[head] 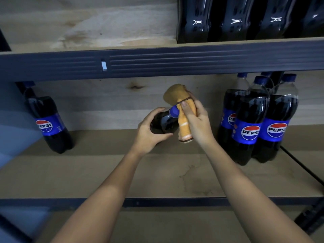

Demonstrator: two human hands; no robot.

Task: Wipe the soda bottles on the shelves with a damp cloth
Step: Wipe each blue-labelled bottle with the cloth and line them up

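Two bare forearms reach in over the shelf's front edge (175, 201). The left hand (149, 132) wraps round the shoulder of a dark soda bottle (164, 124) with a blue cap, tipped toward the camera above the middle shelf board. The right hand (196, 118) grips an orange cloth (182, 111) against the cap. One bottle labelled PEPSI (50, 123) stands at the left; a cluster of at least three PEPSI bottles (257, 123) stands at the right, with bare board between them. Four dark bottle bases (245, 20) sit on the upper shelf (87, 27).
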